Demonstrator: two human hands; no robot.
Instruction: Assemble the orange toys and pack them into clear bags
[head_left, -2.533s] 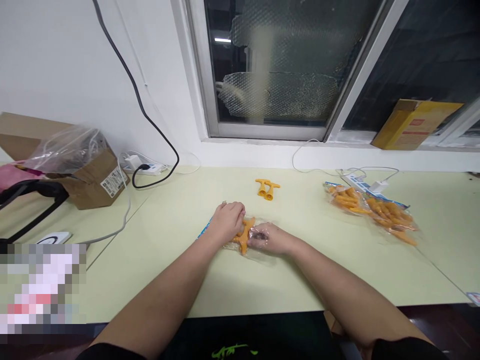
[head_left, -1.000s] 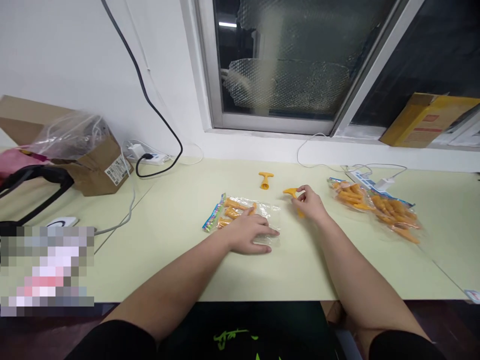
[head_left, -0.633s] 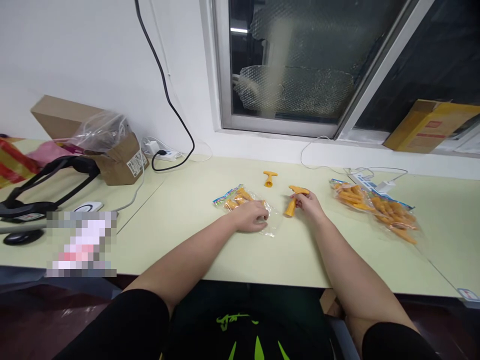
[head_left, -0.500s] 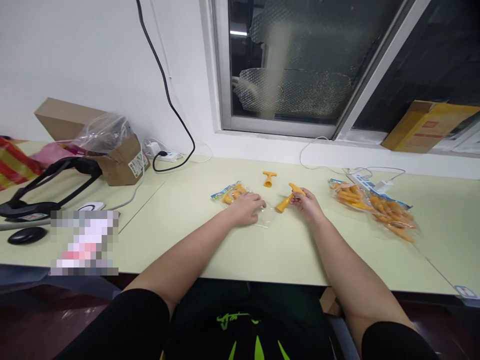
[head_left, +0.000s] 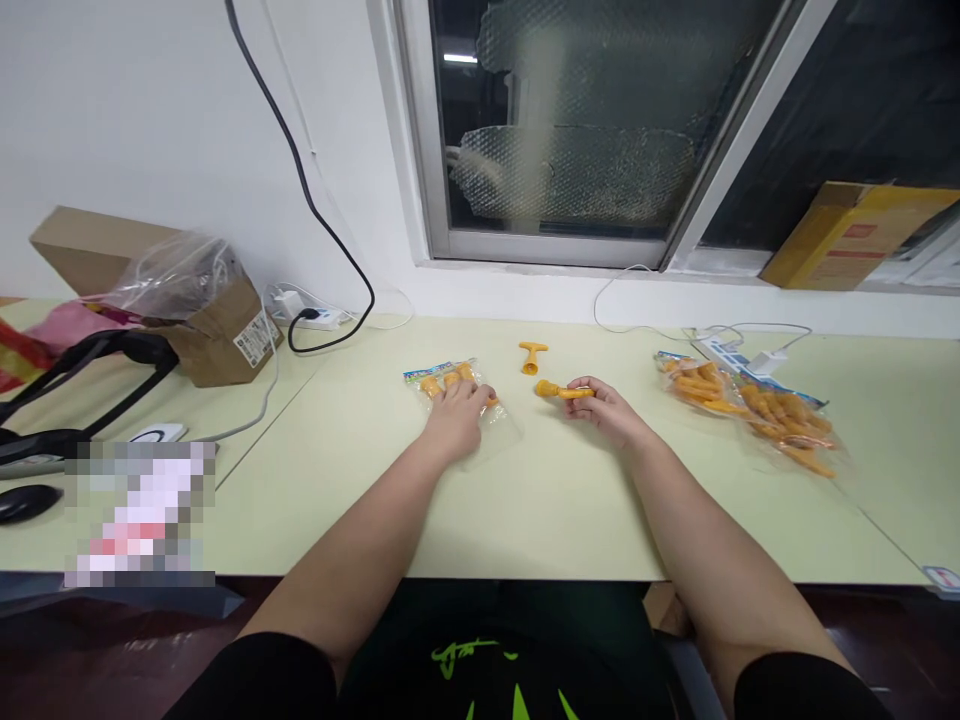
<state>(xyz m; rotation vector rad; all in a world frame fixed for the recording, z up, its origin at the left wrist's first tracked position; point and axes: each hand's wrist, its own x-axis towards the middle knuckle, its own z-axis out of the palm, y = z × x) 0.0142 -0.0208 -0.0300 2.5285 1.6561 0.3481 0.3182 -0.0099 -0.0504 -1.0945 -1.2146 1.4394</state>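
Note:
My right hand [head_left: 604, 408] pinches a yellow-orange plastic piece [head_left: 553, 389] by its right end, just above the pale green table. A clear bag [head_left: 495, 432] with a coloured strip and several orange pieces inside lies in front of my left hand. My left hand [head_left: 457, 415] rests on this bag, its fingers curled over an orange part; what exactly they grip is partly hidden. Between and behind the hands, a T-shaped orange piece [head_left: 532, 357] stands on the table. Two more bags of orange pieces, a smaller one [head_left: 697, 385] and a larger one [head_left: 787, 420], lie to the right.
At the left are a cardboard box [head_left: 217, 335] with clear plastic, a black frame-like object [head_left: 150, 350], a black mouse [head_left: 28, 503] and a blurred-out item. Power strips with cables lie along the wall. A yellow carton [head_left: 855, 235] leans on the window sill.
My left hand has moved left over the bag. The piece in my right hand has turned from slanting downward to nearly level. The view has shifted slightly.

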